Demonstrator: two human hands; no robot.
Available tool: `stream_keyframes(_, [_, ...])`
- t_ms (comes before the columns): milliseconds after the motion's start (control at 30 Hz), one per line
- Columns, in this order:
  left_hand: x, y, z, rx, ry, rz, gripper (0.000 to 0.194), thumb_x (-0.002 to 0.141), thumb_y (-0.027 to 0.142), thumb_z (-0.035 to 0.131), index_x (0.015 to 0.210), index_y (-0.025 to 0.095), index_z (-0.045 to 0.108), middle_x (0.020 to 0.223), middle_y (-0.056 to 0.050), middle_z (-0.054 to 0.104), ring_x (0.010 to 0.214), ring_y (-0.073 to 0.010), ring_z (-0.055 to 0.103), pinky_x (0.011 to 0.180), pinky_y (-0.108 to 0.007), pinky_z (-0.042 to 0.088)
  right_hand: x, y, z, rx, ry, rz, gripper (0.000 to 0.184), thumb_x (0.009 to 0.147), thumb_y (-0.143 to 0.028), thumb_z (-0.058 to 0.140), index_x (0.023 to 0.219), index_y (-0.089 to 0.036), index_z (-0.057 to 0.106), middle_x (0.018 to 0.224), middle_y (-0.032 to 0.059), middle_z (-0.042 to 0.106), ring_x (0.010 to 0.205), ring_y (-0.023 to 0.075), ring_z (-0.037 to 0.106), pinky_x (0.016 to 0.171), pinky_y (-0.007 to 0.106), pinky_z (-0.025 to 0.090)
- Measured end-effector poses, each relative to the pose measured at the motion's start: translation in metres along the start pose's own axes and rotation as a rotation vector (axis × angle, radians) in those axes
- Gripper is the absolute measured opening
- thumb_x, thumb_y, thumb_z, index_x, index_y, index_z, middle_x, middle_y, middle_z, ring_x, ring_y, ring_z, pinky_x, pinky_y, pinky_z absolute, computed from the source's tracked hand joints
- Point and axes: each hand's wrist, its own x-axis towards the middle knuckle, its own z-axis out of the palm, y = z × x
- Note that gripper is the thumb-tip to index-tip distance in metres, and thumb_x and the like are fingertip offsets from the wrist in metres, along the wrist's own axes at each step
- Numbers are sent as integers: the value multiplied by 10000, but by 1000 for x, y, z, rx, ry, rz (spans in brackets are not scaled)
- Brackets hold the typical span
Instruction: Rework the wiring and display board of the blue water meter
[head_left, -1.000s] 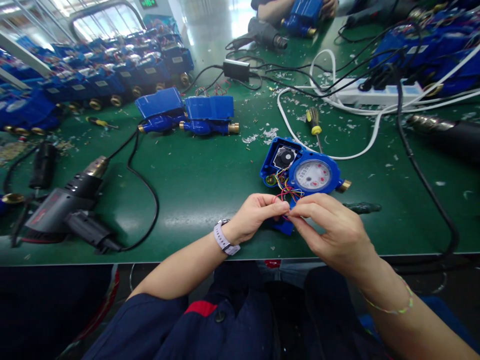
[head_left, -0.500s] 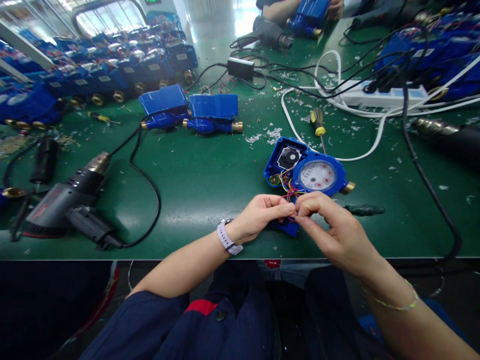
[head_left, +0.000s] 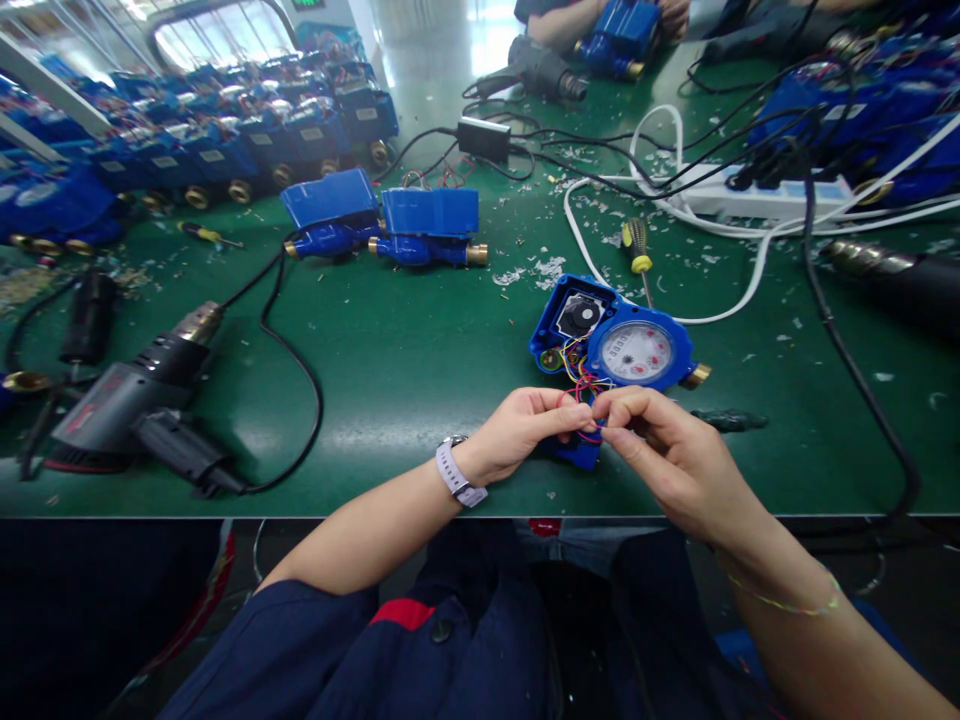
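Observation:
In front of me a blue water meter (head_left: 643, 312) lies on the green table, its round dial (head_left: 636, 352) facing up and its side housing uncovered. Thin red, yellow and white wires (head_left: 579, 374) come out of that housing. My left hand (head_left: 536, 425) pinches red wires between thumb and forefinger, just over the near end of the meter. Close beside it, my right hand (head_left: 660, 440) pinches a red wire too, thumb against forefinger. The wire ends are mostly hidden by my fingertips. Partly under my hands is a blue housing piece (head_left: 581, 455).
Two blue meters (head_left: 431, 225) stand further back, with rows of meters (head_left: 225, 150) at far left. Heat guns (head_left: 124, 400) lie left and right. A yellow-black screwdriver (head_left: 636, 245), white power strip (head_left: 765, 190) and cables lie beyond. Another person's arm (head_left: 566, 22) shows at the top.
My right hand has shifted very slightly right, opening a small gap between the two hands' fingertips. The left hand and the meter stay about where they were.

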Motion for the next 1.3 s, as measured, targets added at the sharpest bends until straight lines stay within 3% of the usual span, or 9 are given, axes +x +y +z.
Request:
stream_keyframes(200, [0, 6, -1, -34, 84, 25, 424, 577, 479, 854, 624, 123, 630, 615, 23, 627, 566, -57, 466, 598, -224, 324, -5, 4, -6, 18, 33, 92, 99, 949, -253, 562, 865, -202, 549, 982, 29, 630, 928, 146, 615, 841, 253, 480])
stream_keyframes(367, [0, 7, -1, -60, 95, 16, 416, 568, 456, 862, 630, 118, 628, 615, 25, 617, 559, -49, 464, 592, -213, 324, -6, 2, -9, 88, 108, 136, 76, 944, -244, 546, 888, -201, 572, 807, 13, 645, 702, 125, 618, 661, 225, 512])
stream_keyframes(500, [1, 9, -4, -122, 128, 17, 403, 569, 427, 867, 654, 111, 632, 626, 30, 599, 547, -41, 457, 566, -200, 321, -13, 15, -15, 29, 286, 149, 67, 902, -239, 596, 871, -204, 548, 748, 8, 628, 621, 134, 597, 599, 246, 499])
stream_keyframes(567, [2, 10, -6, -169, 129, 10, 378, 582, 387, 864, 667, 110, 620, 638, 34, 583, 542, -39, 452, 553, -195, 323, -20, 25, -16, -53, 317, 135, 117, 881, -275, 640, 884, -206, 546, 853, 32, 634, 721, 155, 615, 670, 278, 508])
stream_keyframes(667, [4, 10, -9, -224, 114, -1, 348, 624, 355, 837, 678, 115, 590, 646, 44, 548, 536, -36, 438, 544, -186, 334, -29, 34, -6, -125, 254, 62, 242, 857, -360, 687, 949, -209, 522, 1077, 85, 592, 962, 221, 607, 845, 375, 502])
stream_keyframes(833, [5, 7, -9, -234, 94, -24, 370, 642, 380, 826, 693, 126, 561, 619, 57, 488, 536, -36, 418, 544, -172, 351, -35, 31, 29, -81, 244, -1, 656, 786, -517, 750, 1273, -215, 429, 1337, 152, 459, 1197, 287, 517, 975, 453, 479])
stream_keyframes(1000, [2, 5, -8, -83, 62, 2, 407, 677, 449, 807, 718, 128, 559, 651, 45, 496, 577, -48, 433, 567, -178, 362, -34, 32, 47, -72, 286, 99, 708, 804, -404, 747, 1371, -223, 365, 1305, 131, 486, 1106, 255, 564, 957, 445, 500])
stream_keyframes(1200, [-4, 13, -13, 389, -24, 188, 398, 670, 347, 832, 905, 151, 578, 800, 24, 552, 736, -90, 503, 707, -222, 411, -38, 33, 42, 5, 261, 138, 692, 811, -357, 732, 1381, -244, 355, 1336, 115, 492, 1120, 252, 564, 967, 444, 486])
stream_keyframes(1300, [-5, 16, -15, 475, -24, 156, 369, 720, 362, 788, 900, 153, 542, 810, 19, 545, 736, -96, 497, 701, -234, 414, -39, 32, 39, 55, 255, 157, 677, 809, -359, 740, 1373, -261, 378, 1343, 101, 496, 1129, 245, 559, 971, 438, 481])
